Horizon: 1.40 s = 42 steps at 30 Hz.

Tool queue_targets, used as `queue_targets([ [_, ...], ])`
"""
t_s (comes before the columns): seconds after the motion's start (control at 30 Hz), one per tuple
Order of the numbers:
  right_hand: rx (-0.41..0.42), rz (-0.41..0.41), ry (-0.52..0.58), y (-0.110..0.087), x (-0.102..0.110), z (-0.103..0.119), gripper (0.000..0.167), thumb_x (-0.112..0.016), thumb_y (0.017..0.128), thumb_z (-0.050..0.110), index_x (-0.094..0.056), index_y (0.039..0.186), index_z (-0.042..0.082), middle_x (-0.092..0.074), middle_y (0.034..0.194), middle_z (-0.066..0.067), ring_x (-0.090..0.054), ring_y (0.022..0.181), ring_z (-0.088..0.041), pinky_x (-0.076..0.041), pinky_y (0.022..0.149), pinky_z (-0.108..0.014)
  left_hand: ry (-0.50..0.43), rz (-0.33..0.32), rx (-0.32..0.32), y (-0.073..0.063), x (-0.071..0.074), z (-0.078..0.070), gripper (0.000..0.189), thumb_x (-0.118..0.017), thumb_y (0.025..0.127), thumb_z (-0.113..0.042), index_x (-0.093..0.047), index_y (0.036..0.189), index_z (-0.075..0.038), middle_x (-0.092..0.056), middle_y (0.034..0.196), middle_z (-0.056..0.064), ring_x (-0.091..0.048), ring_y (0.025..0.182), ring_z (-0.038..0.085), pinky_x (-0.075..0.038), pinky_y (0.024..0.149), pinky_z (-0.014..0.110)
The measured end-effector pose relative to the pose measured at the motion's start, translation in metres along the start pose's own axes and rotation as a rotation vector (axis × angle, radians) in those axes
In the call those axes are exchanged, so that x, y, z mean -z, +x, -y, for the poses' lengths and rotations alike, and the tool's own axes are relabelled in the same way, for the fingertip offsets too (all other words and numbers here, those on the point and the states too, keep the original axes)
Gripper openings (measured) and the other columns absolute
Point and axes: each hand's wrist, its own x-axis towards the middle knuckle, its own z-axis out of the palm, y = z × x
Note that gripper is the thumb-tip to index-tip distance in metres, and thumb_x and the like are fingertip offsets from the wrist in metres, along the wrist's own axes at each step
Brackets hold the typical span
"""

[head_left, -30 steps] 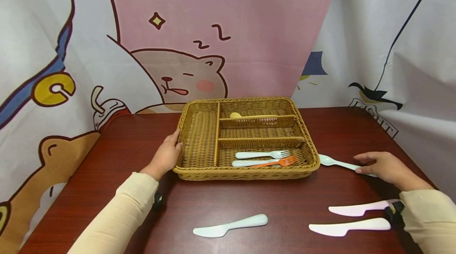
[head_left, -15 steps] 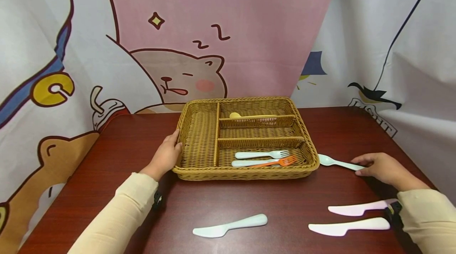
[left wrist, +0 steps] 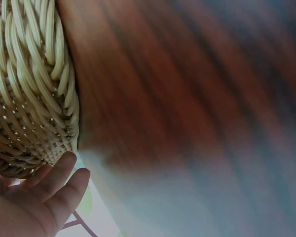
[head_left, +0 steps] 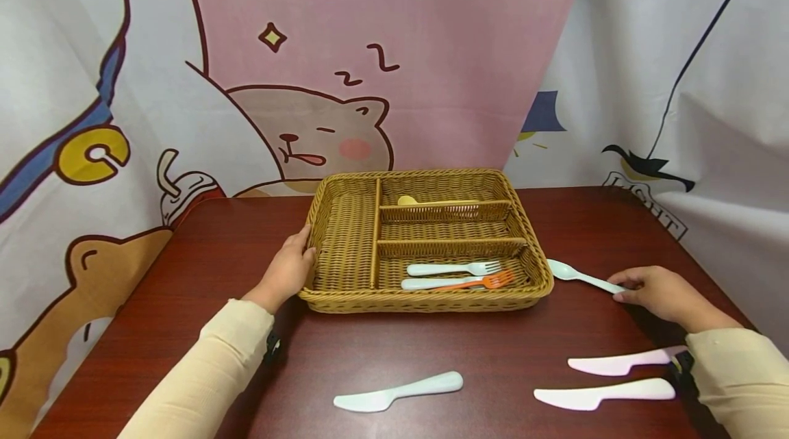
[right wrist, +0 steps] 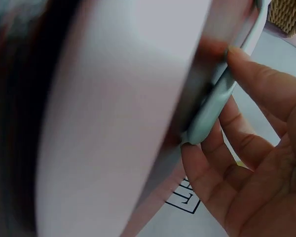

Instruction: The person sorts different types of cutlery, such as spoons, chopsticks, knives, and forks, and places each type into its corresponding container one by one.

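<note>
My right hand point(head_left: 662, 295) pinches the handle end of a pale mint spoon point(head_left: 564, 270) between thumb and fingers. The bowl of the spoon points left, by the right end of a wicker cutlery basket point(head_left: 425, 300). In the right wrist view, the spoon's handle point(right wrist: 207, 113) lies between the fingertips. At the basket's left end, my left hand point(head_left: 286, 268) holds the rim, thumb over the edge; the left wrist view shows its fingers point(left wrist: 64, 190) against the outer weave. Two pale forks point(head_left: 440, 268) and an orange fork point(head_left: 493, 280) lie in the front compartment.
A yellow spoon point(head_left: 407, 201) lies in the back compartment. On the dark red table point(head_left: 493, 350), a mint knife point(head_left: 401, 391) lies in front, with a white knife point(head_left: 604, 394) and a pinkish knife point(head_left: 622, 362) at right. A printed cloth point(head_left: 462, 83) hangs behind.
The right thumb and fingers have closed on the spoon's handle, and the spoon has shifted slightly, its bowl a little higher in view. The left hand and basket have stayed put.
</note>
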Motion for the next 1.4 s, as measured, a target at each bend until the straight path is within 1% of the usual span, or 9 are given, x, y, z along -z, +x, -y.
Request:
queue_targets([
  [0.2, 0.033, -0.025, -0.046, 0.000, 0.001, 0.002, 0.014, -0.074, 0.081, 0.011, -0.071, 0.093, 0.003, -0.056, 0.072, 0.001, -0.046, 0.067, -0.014, -0.036, 0.058, -0.032, 0.001, -0.003, 0.004, -0.001, 0.000, 0.000, 0.058, -0.038, 0.105, -0.017, -0.014, 0.154, 0.000, -0.026, 0.152, 0.027, -0.028, 0.139, 0.041, -0.026, 0.112, 0.053],
  [0.37, 0.035, -0.040, -0.052, 0.000, 0.002, 0.003, 0.017, -0.073, 0.083, 0.010, -0.070, 0.096, -0.001, -0.059, 0.073, 0.000, -0.050, 0.068, -0.015, -0.040, 0.059, -0.034, 0.002, -0.004, 0.010, 0.000, 0.000, 0.000, 0.057, -0.037, 0.105, -0.018, -0.014, 0.154, -0.001, -0.026, 0.152, 0.027, -0.027, 0.140, 0.041, -0.025, 0.113, 0.053],
  [0.43, 0.031, -0.057, -0.046, -0.001, 0.002, 0.003, 0.019, -0.073, 0.083, 0.010, -0.069, 0.096, -0.002, -0.058, 0.073, -0.001, -0.049, 0.068, -0.015, -0.039, 0.058, -0.034, 0.006, -0.006, 0.007, 0.000, -0.001, 0.000, 0.057, -0.037, 0.105, -0.017, -0.014, 0.154, 0.000, -0.026, 0.152, 0.028, -0.027, 0.140, 0.041, -0.025, 0.113, 0.053],
  [0.57, 0.039, -0.105, -0.024, -0.001, 0.001, 0.001, 0.020, -0.074, 0.083, 0.009, -0.068, 0.098, -0.004, -0.057, 0.072, -0.001, -0.046, 0.066, -0.013, -0.036, 0.057, -0.032, 0.007, -0.008, 0.004, 0.000, -0.001, 0.000, 0.057, -0.037, 0.105, -0.017, -0.014, 0.154, 0.000, -0.026, 0.151, 0.028, -0.027, 0.140, 0.041, -0.025, 0.113, 0.053],
  [0.77, 0.061, -0.188, -0.004, 0.001, 0.001, 0.000, 0.020, -0.075, 0.083, 0.011, -0.069, 0.098, 0.000, -0.058, 0.074, -0.001, -0.043, 0.064, -0.008, -0.035, 0.056, -0.030, -0.001, -0.003, 0.013, 0.000, -0.001, 0.000, 0.058, -0.037, 0.105, -0.017, -0.013, 0.154, -0.001, -0.025, 0.152, 0.027, -0.027, 0.140, 0.041, -0.026, 0.112, 0.053],
  [0.97, 0.088, -0.274, 0.013, 0.004, 0.004, 0.010, 0.019, -0.075, 0.082, 0.008, -0.070, 0.099, 0.001, -0.061, 0.075, -0.004, -0.040, 0.063, -0.004, -0.034, 0.054, -0.028, -0.004, 0.004, 0.021, 0.000, -0.001, -0.001, 0.058, -0.037, 0.105, -0.018, -0.012, 0.155, -0.002, -0.024, 0.153, 0.027, -0.028, 0.139, 0.041, -0.027, 0.112, 0.054],
  [1.2, 0.127, -0.373, 0.025, 0.006, 0.010, 0.024, 0.021, -0.077, 0.080, 0.006, -0.072, 0.100, 0.002, -0.064, 0.081, -0.010, -0.040, 0.067, 0.001, -0.034, 0.055, -0.024, -0.006, 0.017, 0.025, 0.000, -0.001, -0.001, 0.058, -0.036, 0.106, -0.018, -0.011, 0.155, -0.003, -0.022, 0.154, 0.026, -0.027, 0.140, 0.042, -0.027, 0.111, 0.055],
  [1.3, 0.147, -0.402, 0.022, 0.008, 0.013, 0.030, 0.022, -0.078, 0.079, 0.006, -0.072, 0.100, 0.003, -0.064, 0.083, -0.011, -0.041, 0.069, 0.002, -0.035, 0.057, -0.024, -0.004, 0.014, 0.024, -0.001, 0.000, -0.001, 0.058, -0.036, 0.106, -0.018, -0.011, 0.155, -0.002, -0.022, 0.153, 0.027, -0.027, 0.140, 0.042, -0.027, 0.111, 0.055],
  [1.4, 0.158, -0.418, 0.024, 0.009, 0.015, 0.037, 0.023, -0.077, 0.080, 0.006, -0.072, 0.102, 0.003, -0.065, 0.088, -0.015, -0.044, 0.073, 0.000, -0.035, 0.060, -0.025, -0.003, 0.014, 0.025, -0.001, 0.000, -0.002, 0.058, -0.037, 0.105, -0.018, -0.011, 0.155, -0.002, -0.022, 0.153, 0.027, -0.027, 0.139, 0.042, -0.027, 0.111, 0.055],
])
